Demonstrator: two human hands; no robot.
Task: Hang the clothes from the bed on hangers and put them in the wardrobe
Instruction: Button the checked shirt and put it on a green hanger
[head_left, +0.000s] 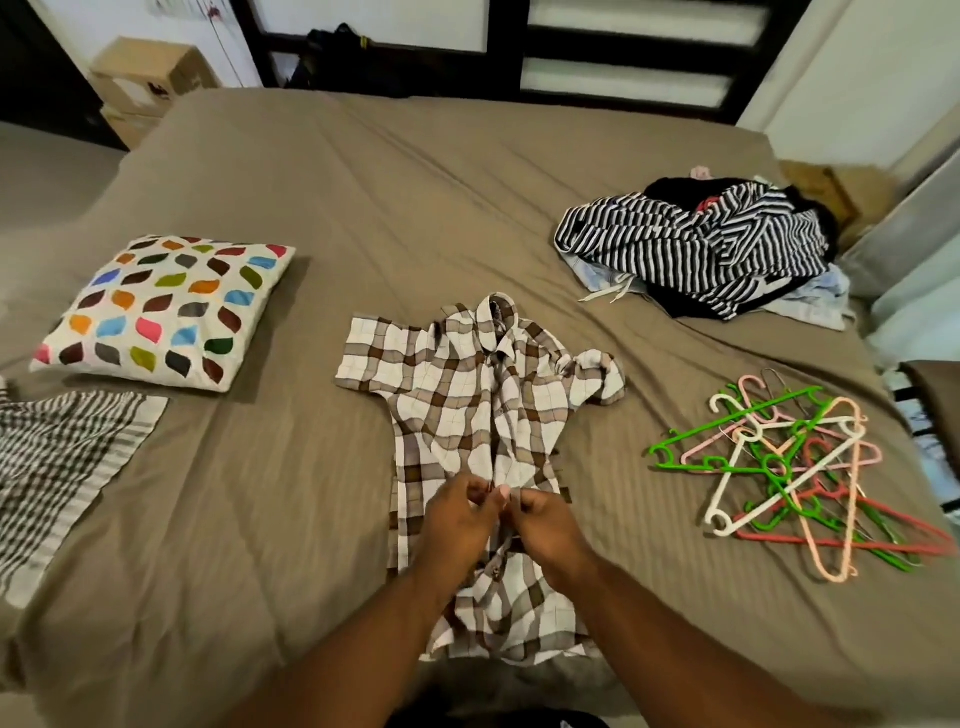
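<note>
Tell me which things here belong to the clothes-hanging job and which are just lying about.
Part of the job: plaid shirt, pinched at its front by the left hand and right hand; heap of plastic hangers; pile of clothes.
Just lying about: patterned pillow; cardboard boxes beyond the bed; checked cloth at the left edge, possibly a garment.

One plaid shirt (467, 405), one cushion (161, 312), one clothes pile (701, 244), one hanger heap (774, 462)
</note>
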